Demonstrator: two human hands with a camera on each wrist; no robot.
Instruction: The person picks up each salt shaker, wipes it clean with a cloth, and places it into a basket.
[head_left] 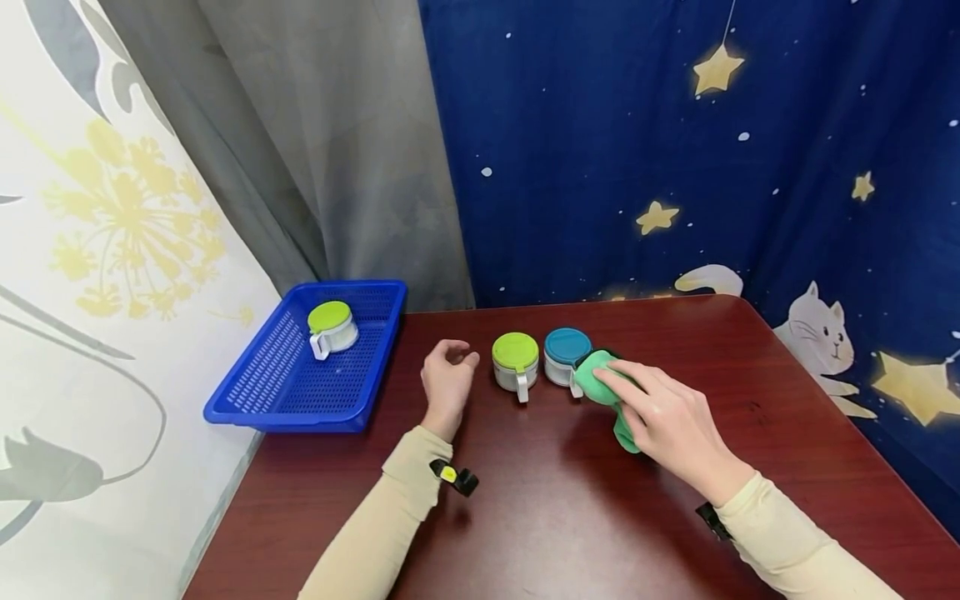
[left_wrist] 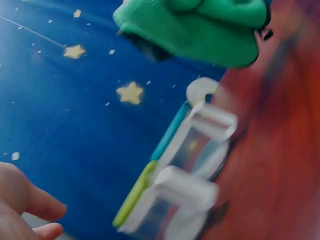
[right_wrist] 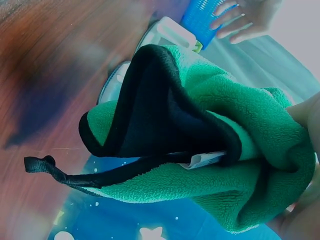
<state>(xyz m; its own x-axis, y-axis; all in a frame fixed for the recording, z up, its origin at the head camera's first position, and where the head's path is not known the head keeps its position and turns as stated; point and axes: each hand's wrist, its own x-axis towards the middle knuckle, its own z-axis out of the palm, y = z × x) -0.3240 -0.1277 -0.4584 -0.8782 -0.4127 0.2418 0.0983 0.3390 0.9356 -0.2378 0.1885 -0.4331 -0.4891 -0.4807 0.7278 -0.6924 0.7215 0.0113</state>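
Observation:
My right hand (head_left: 671, 417) grips a folded green cloth (right_wrist: 265, 175) with black edging and a small hanging loop. It holds the cloth above the table, just right of a blue-lidded clear jar (head_left: 567, 346) with a white handle. Left of that jar stands a green-lidded jar (head_left: 515, 354), its handle toward me. My left hand (head_left: 448, 379) hovers left of the green-lidded jar, fingers loosely bent, holding nothing. In the left wrist view both jars appear blurred, apart from the left fingers (left_wrist: 45, 205).
A blue plastic basket (head_left: 382, 358) stands at the table's left back with another green-lidded jar (head_left: 332, 327) inside. The reddish-brown table (head_left: 517, 517) meets a grey curtain (head_left: 367, 150) and a starry blue curtain (head_left: 585, 167) at its back edge.

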